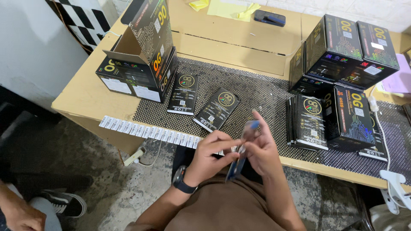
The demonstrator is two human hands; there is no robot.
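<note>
My left hand (212, 152) and my right hand (261, 148) are together over the table's front edge, both gripping a thin glossy flat piece (240, 150) seen almost edge-on. A dark watch (181, 181) sits on my left wrist. Two flat black packets (183, 93) (217, 109) lie on the dark patterned mat (261, 96) just beyond my hands. A stack of the same packets (309, 122) stands upright to the right.
An open black carton (143, 40) rests on closed cartons at the left; more black cartons (347, 55) are stacked at the right. A strip of small white labels (145, 131) lines the table edge. Another person's hand (19, 214) and a shoe (64, 203) show bottom left.
</note>
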